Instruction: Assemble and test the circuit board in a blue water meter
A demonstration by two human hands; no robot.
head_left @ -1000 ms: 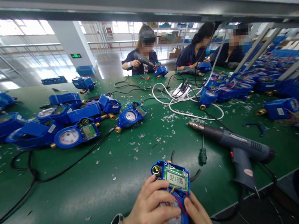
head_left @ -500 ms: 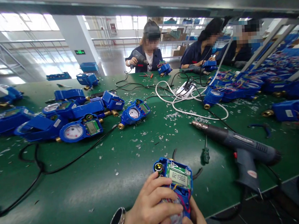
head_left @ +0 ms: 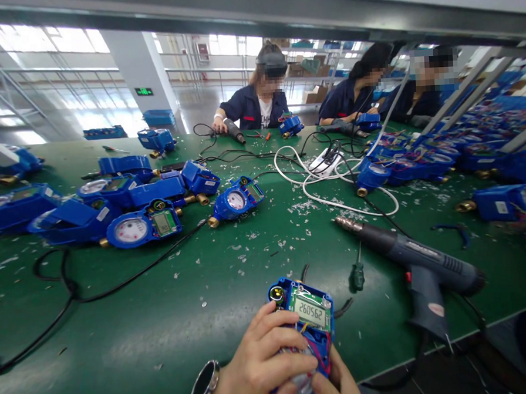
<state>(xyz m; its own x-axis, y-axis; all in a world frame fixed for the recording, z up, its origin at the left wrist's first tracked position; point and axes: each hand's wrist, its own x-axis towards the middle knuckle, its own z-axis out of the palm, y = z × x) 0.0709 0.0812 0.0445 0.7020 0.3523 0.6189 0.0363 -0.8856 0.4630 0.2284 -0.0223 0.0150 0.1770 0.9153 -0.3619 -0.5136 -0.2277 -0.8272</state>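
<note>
At the near edge of the table is a blue water meter with its cover off. A lit-grey LCD display, a green circuit board and red and yellow wires show inside it. My left hand, with a watch on the wrist, lies over the meter from the left, its curled fingers across the wires and the clear dial. From the right, my right hand grips the meter's lower side, thumb near the dial. The lower end of the meter is hidden by both hands and the frame's edge.
A heat gun and a small green screwdriver lie to the right. More blue meters stand at left, others are piled at right. White cable, black cords and clear plastic scraps are spread about. Co-workers sit opposite, beneath an overhead shelf.
The digits on the meter's display have changed. Across the table, a co-worker has lowered a heat gun to the tabletop. My hands keep nearly the same grip; the view has shifted slightly.
</note>
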